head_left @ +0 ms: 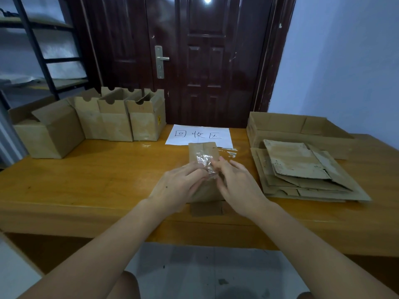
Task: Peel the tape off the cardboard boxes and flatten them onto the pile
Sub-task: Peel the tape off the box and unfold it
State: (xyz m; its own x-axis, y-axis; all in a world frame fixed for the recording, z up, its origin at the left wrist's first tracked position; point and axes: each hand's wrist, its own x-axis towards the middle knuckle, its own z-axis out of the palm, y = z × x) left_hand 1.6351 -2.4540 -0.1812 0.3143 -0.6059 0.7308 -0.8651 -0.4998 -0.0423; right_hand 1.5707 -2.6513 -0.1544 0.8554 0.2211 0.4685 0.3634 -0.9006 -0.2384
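We note a small brown cardboard box (203, 169) at mid-table, between both hands. Left hand (180, 186) and right hand (237, 182) pinch crinkled clear tape (205, 161) half-lifted off its top.

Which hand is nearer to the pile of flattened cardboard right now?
Right. The right hand works at the tape on the box, with bare table between it and the flattened pile. The left hand is on the box's far side from the pile.
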